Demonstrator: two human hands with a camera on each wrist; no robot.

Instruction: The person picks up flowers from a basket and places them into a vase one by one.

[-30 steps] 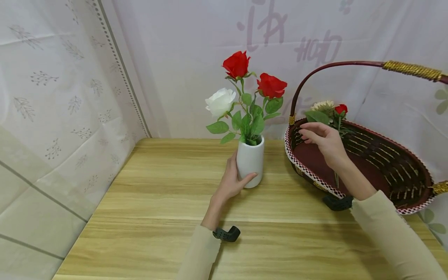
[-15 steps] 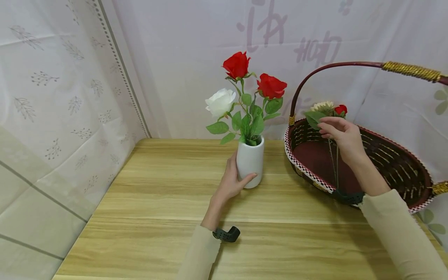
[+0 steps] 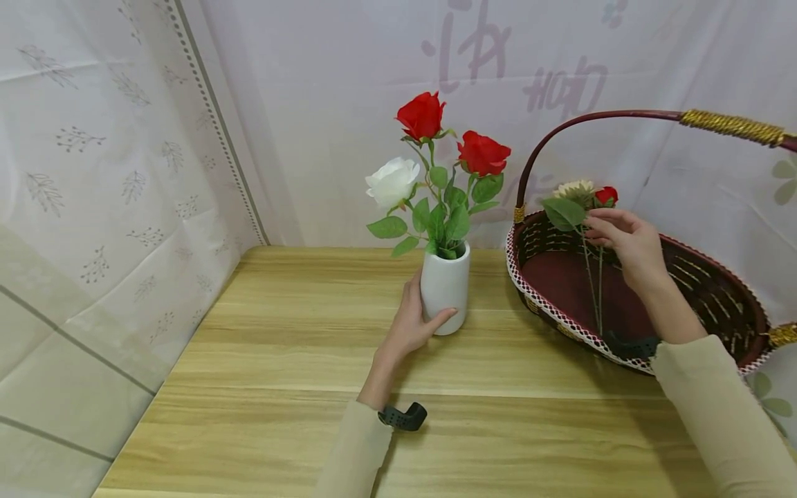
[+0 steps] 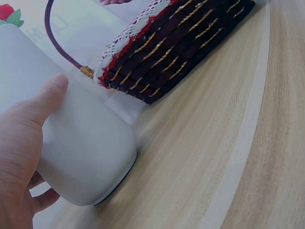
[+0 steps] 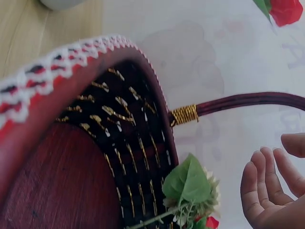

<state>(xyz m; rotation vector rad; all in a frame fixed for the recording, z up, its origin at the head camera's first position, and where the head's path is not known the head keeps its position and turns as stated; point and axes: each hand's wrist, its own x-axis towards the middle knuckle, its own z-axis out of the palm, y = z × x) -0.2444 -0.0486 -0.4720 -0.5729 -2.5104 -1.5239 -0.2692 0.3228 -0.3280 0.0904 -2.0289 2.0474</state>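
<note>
My left hand (image 3: 411, 321) holds a white vase (image 3: 446, 285) upright on the table, the thumb across its near side. From the vase rise two red roses (image 3: 420, 115) and a white rose (image 3: 393, 182) with green leaves. My right hand (image 3: 635, 249) is over the wicker basket (image 3: 557, 277), close to a cream flower (image 3: 574, 189) and a small red flower (image 3: 607, 196) whose stems stand in it. In the right wrist view the thumb and fingers of the right hand (image 5: 271, 186) are apart, with nothing between them, beside the green leaf (image 5: 189, 179).
The basket's tall handle (image 3: 623, 113), bound in gold cord, arches over it. A wooden table (image 3: 299, 346) lies beneath everything. Printed cloth (image 3: 311, 138) hangs behind and at the left.
My right hand has moved right, from in front of the basket's flowers to beside them. The left hand and the vase have stayed still.
</note>
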